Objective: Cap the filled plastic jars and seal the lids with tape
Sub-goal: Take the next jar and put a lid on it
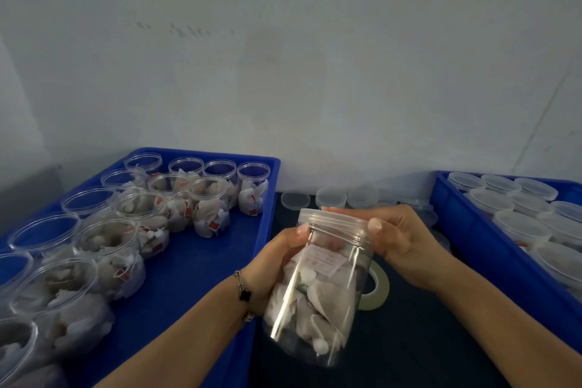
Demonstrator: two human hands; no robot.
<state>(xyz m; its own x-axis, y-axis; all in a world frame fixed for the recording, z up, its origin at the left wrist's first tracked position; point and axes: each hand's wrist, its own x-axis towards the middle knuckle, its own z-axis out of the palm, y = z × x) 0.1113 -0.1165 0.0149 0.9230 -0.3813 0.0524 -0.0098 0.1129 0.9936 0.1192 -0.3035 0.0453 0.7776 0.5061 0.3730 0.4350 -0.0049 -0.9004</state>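
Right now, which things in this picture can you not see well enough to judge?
- Roll of tape: head view, mostly hidden behind the held jar.
- Label inside the jar: print too small and blurred to read.
- Seam under the lid: left hand and right hand cover its sides, so any tape there cannot be told.
- Jars in the left tray and right tray: cut off by the frame edges.

Dim, bluish, soft; wide-angle edge distortion.
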